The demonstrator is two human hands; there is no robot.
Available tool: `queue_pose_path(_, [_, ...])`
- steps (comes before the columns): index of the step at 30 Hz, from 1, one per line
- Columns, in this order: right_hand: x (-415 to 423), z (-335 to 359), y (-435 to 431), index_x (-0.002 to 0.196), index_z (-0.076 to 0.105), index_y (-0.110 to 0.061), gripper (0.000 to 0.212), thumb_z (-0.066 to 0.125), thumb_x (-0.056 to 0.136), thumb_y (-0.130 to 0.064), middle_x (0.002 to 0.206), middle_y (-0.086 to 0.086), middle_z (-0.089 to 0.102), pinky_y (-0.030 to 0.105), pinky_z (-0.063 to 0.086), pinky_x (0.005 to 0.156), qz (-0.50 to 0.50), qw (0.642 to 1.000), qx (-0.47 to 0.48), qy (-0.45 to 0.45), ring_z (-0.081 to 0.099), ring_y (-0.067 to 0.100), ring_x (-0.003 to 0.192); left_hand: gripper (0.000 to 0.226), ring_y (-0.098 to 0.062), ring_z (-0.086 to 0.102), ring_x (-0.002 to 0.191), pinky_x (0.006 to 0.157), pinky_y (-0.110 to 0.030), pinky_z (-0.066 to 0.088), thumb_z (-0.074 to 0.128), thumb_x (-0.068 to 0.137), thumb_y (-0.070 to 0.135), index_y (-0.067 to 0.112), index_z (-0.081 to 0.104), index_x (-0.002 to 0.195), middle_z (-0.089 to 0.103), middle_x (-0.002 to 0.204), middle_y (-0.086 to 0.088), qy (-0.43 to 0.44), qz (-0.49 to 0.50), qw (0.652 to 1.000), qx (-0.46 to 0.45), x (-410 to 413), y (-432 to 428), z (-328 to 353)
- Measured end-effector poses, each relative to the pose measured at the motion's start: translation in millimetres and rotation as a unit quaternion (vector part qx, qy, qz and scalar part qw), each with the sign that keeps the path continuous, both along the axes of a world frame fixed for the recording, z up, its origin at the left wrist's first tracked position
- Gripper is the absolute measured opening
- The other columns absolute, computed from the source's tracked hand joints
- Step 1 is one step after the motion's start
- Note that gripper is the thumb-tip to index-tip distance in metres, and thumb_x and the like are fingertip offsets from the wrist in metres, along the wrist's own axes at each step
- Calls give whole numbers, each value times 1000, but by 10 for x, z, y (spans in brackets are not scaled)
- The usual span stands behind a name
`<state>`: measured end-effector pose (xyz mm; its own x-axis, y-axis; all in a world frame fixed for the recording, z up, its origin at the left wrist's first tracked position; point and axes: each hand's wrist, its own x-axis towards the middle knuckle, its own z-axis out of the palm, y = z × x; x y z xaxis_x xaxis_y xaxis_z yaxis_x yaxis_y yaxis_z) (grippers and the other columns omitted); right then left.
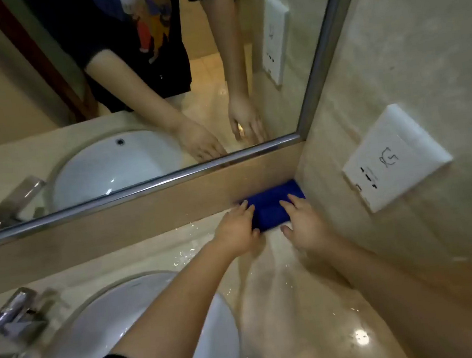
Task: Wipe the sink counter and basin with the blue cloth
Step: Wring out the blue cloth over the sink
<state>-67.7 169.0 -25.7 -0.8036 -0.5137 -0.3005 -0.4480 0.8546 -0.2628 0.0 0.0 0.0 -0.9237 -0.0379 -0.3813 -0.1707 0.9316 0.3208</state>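
Observation:
The blue cloth (273,205) lies folded flat on the beige counter (289,306), pushed into the far right corner where the backsplash meets the side wall. My left hand (236,230) rests on the cloth's left end with straight fingers. On its right end, my right hand (302,221) presses down, fingers spread, thumb on the counter. The white oval basin (104,328) sits below and left of the hands, partly hidden by my left forearm.
A chrome tap (11,322) stands at the basin's left. A mirror (128,88) with a metal frame runs above the backsplash. A white socket plate (395,156) is on the right wall. Water droplets dot the counter near the cloth.

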Motion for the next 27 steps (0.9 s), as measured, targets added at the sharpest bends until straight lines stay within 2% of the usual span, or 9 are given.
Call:
queue_pose_path(6, [-135, -300, -42, 155, 9, -17, 72, 49, 98, -35, 163, 6, 0, 36, 10, 121, -7, 999, 37, -19, 2, 23, 150, 70, -24, 3, 148, 120, -39, 12, 44, 98, 36, 11, 10, 153, 2, 162, -7, -65, -20, 997, -31, -152, 124, -418])
queue_pose_path(10, [-153, -497, 28, 155, 0, -19, 72, 41, 100, -41, 162, 5, -11, 40, 6, 119, 47, 992, 116, -17, -7, 24, 149, 69, -21, -7, 148, 119, -42, 2, 39, 99, 39, 15, 5, 154, -7, 162, -2, -79, -49, 992, -80, -143, 121, -654])
queue_pose_path(13, [-219, -545, -19, 155, -4, -21, 70, 37, 101, -40, 162, 5, -12, 39, 3, 120, 55, 991, 118, -11, -7, 23, 149, 65, -18, -7, 148, 119, -42, 0, 36, 100, 37, 18, 6, 154, -5, 162, 1, -72, -57, 992, -92, -217, 67, -738])
queue_pose_path(15, [-257, -574, -54, 155, 1, -21, 67, 38, 101, -36, 163, 6, -6, 39, 8, 120, 53, 992, 112, 1, -1, 24, 150, 61, -18, -4, 148, 119, -42, 0, 37, 100, 31, 20, 10, 154, -1, 162, 2, -54, -56, 993, -92, -239, 32, -746])
queue_pose_path(17, [-302, -569, -80, 153, 17, -20, 60, 43, 99, -25, 162, 8, 11, 37, 21, 117, 43, 994, 92, 33, 14, 26, 147, 55, -18, 3, 148, 120, -41, 1, 37, 100, 20, 19, 19, 152, 6, 162, 1, -32, -56, 992, -105, -254, 18, -716])
queue_pose_path(20, [-313, -563, -127, 138, 41, -20, 45, 48, 94, -14, 150, 7, 36, 34, 39, 100, 32, 995, 61, 69, 37, 24, 132, 49, -19, 15, 147, 118, -35, 5, 39, 98, 12, 17, 33, 147, 20, 159, -1, 7, -41, 992, -115, -260, 57, -700])
queue_pose_path(22, [-259, -573, -143, 132, 46, -20, 41, 50, 92, -10, 143, 6, 42, 33, 44, 92, 28, 995, 59, 71, 42, 24, 125, 45, -20, 23, 144, 117, -32, 8, 39, 97, 9, 17, 42, 141, 29, 156, -1, 25, -28, 993, -116, -223, 82, -722])
queue_pose_path(24, [-146, -593, -115, 132, 45, -20, 46, 55, 89, -8, 140, 5, 44, 33, 45, 92, 34, 995, 62, 67, 43, 23, 122, 43, -19, 29, 141, 115, -30, 10, 39, 96, 7, 18, 50, 137, 37, 152, 0, 28, -26, 992, -121, -120, 86, -736])
queue_pose_path(27, [50, -582, -54, 130, 48, -18, 50, 62, 84, -5, 130, 6, 51, 34, 47, 90, 51, 993, 76, 76, 48, 24, 114, 47, -18, 28, 142, 118, -34, 12, 41, 95, 5, 21, 48, 139, 33, 154, 2, 11, -28, 992, -123, 108, 66, -743])
